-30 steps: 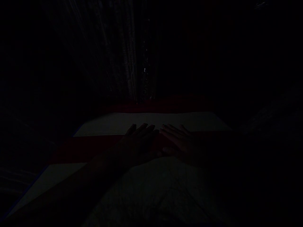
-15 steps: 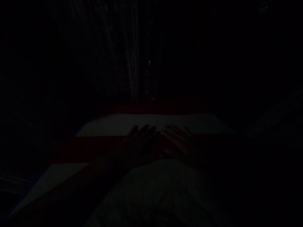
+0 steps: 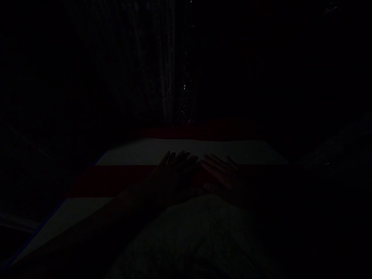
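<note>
The scene is very dark. My left hand (image 3: 174,170) and my right hand (image 3: 222,174) lie flat side by side on a cloth with broad red and pale stripes (image 3: 116,180). Both hands have their fingers stretched forward, tips reaching the far pale stripe (image 3: 145,153). Neither hand holds anything. A pale rumpled fabric (image 3: 197,232) lies under my forearms near me.
A faint striped or pleated hanging (image 3: 162,85) rises behind the cloth, with small glints in it. A blue edge (image 3: 31,240) runs along the cloth's left side. Everything else is too dark to make out.
The view has shifted slightly to the right. My left hand's fingers have drawn a little closer together; both hands stay flat on the cloth.
</note>
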Tool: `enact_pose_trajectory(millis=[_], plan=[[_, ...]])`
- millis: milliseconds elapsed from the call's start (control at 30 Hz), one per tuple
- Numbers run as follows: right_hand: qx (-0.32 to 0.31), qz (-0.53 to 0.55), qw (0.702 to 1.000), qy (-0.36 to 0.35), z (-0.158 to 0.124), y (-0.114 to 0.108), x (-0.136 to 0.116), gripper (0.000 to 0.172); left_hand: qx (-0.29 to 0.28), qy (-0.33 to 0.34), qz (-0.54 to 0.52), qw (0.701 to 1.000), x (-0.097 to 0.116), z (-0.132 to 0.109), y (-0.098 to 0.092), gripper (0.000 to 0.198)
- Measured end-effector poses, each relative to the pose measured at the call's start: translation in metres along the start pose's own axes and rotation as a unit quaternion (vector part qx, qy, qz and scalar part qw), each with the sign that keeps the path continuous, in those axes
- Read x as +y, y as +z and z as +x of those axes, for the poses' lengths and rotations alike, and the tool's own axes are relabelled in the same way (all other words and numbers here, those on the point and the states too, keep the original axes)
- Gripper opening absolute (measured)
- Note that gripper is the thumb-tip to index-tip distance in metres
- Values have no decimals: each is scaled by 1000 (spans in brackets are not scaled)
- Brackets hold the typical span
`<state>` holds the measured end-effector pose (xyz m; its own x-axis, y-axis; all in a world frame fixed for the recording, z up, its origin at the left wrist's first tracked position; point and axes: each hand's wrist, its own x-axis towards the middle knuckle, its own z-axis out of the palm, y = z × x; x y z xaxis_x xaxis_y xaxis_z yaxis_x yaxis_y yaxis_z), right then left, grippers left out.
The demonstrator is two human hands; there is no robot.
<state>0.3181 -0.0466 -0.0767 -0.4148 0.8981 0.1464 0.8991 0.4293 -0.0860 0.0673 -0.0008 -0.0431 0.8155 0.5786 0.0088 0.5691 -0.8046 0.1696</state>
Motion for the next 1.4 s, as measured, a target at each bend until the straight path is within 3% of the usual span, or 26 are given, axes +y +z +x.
enact_pose_trajectory(millis=[500,700,867,1400], plan=[[-18,-6,1000,9,0,-4,2,72,-20,-13,-14,1000,0,0,1,91],[-3,-20,1000,-4,-1,-4,1,69,2,8,-8,1000,7,-1,-6,83],[5,-2,1000,-3,-1,-5,1,71,-32,17,-29,999,9,-1,-4,81],[-22,5,1000,-3,0,-5,6,75,-13,1,-15,1000,3,3,4,79]])
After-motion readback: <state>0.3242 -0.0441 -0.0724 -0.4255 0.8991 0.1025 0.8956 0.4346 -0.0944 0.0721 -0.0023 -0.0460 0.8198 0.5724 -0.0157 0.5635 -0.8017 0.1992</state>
